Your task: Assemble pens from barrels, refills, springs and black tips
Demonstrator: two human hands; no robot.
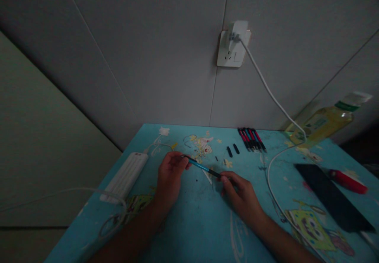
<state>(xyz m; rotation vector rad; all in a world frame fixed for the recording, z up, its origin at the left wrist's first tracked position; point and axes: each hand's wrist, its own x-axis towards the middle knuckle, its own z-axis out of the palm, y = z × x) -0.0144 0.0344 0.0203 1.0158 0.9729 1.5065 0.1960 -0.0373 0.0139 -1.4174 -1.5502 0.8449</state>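
A blue pen with black ends (200, 166) is held level above the table between my two hands. My left hand (172, 172) pinches one end of it with thumb and fingers. The other black end sits between the thumb and fingers of my right hand (237, 187). Beneath the pen lies a thin white strip (208, 176). Two short black pieces (233, 150) rest beyond my right hand. Farther back, several red, blue and black pens (251, 139) lie side by side.
A white power strip (126, 176) with cables lies left. On the right are a dark flat slab (333, 196), a red-handled object (348, 181) and a yellow liquid bottle (325, 123). A white cable (268, 89) runs from the wall socket (231, 53) across the patterned blue table (192, 223).
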